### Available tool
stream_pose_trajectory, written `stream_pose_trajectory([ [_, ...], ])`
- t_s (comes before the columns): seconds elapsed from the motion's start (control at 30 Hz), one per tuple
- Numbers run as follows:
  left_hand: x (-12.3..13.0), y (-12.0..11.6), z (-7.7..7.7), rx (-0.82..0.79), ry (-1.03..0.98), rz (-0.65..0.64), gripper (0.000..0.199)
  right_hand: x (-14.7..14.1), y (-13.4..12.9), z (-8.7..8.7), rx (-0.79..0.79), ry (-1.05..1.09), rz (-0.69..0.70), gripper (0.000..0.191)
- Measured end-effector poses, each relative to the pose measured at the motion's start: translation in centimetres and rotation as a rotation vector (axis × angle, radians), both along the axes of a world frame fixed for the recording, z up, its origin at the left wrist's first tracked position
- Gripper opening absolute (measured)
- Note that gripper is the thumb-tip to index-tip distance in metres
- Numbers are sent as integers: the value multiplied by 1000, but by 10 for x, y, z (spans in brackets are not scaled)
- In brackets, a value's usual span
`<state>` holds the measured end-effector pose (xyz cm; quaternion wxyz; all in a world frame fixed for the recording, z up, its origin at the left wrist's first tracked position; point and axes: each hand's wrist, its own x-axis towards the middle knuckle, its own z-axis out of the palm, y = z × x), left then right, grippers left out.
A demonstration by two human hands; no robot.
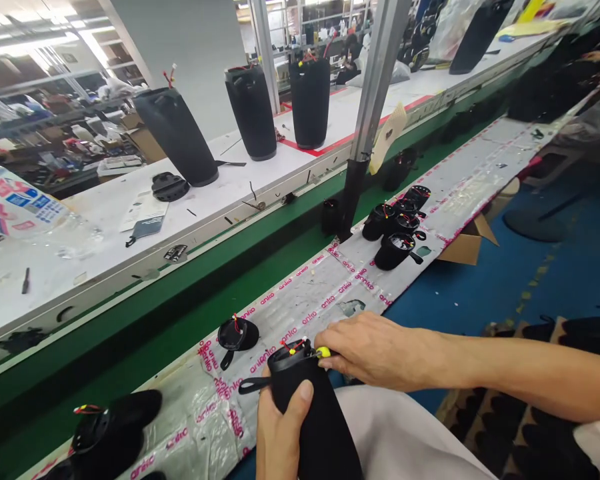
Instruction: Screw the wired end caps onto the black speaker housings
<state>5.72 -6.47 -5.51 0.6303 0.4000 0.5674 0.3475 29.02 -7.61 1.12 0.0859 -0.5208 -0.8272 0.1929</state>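
My left hand (283,427) is wrapped round a black fabric-covered speaker body (325,427), its open end tilted up. Red and yellow wires with small connectors stick out of that end, and a black strap loop hangs off its left side. At the right of the rim, my right hand (367,350) is closed on a small yellow-handled tool (323,352). The tool's thin end points at the rim; most of its handle is hidden in my fingers. Just beyond my left hand, a short black speaker body (238,333) with wires rests on the plastic-covered bench (300,300).
Several black speaker bodies (395,250) cluster farther along the bench, with more at lower left (110,433). Tall ones (310,103) stand on the white shelf (220,180) behind a green channel. A metal post (380,73) rises there. A cardboard box (463,248) sits below right.
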Motion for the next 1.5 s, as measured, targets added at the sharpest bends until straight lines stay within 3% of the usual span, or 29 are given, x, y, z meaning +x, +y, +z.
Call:
stream_pose_trajectory([
  [0.2, -4, -7, 5, 84, 174, -53, 68, -3, 1, -3, 130, -172, 121, 27],
  [0.47, -4, -9, 17, 76, 260, -133, 65, -2, -4, 2, 63, -202, 149, 22],
  [0.6, -3, -11, 22, 47, 222, -186, 62, -3, -5, 3, 34, -218, 180, 29],
  [0.87, 5, -20, 30, 95, 318, -118, 57, -12, -2, 17, -60, -330, 236, 27],
  [1.07, -1, -19, 20, 60, 370, -106, 63, -13, 0, 3, -29, -266, 223, 28],
  [1.2, -3, -18, 8, 27, 224, -47, 78, -12, 3, -10, -121, -78, 162, 30],
  [1.3, -1, -19, 4, -19, 102, -19, 91, -12, 4, -8, -180, 50, 97, 30],
  [1.5, -4, -18, 4, 12, 183, -58, 85, -14, 1, -2, -116, -79, 133, 29],
])
